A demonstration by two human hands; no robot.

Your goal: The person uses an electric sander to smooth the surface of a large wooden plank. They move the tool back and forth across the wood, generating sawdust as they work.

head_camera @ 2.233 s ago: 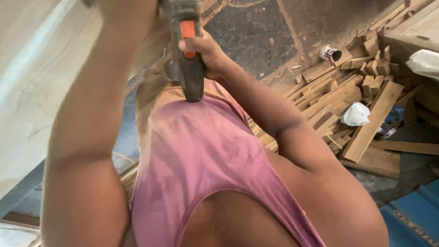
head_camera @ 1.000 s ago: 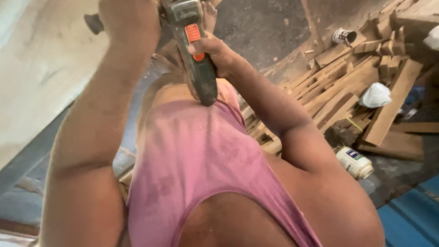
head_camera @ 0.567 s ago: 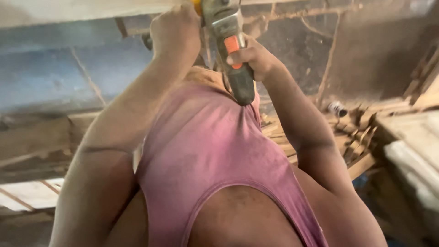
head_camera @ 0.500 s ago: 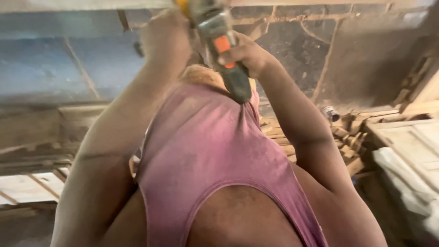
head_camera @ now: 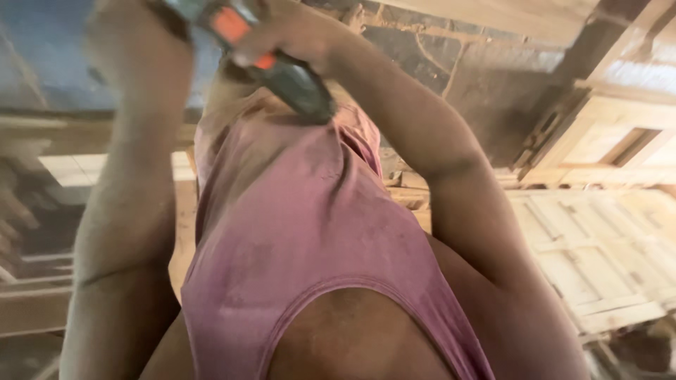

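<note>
A worker in a dusty pink vest (head_camera: 310,232) raises a dark power tool with an orange switch (head_camera: 271,60), apparently an angle grinder, near the top of the frame. The right hand (head_camera: 292,32) is wrapped around its body; the left hand (head_camera: 134,42) is up beside the tool's front, too blurred to tell its grip. Pale panelled doors (head_camera: 598,260) lean behind. The tool's tail touches the vest, so loose cloth could snag if the tool slips.
</note>
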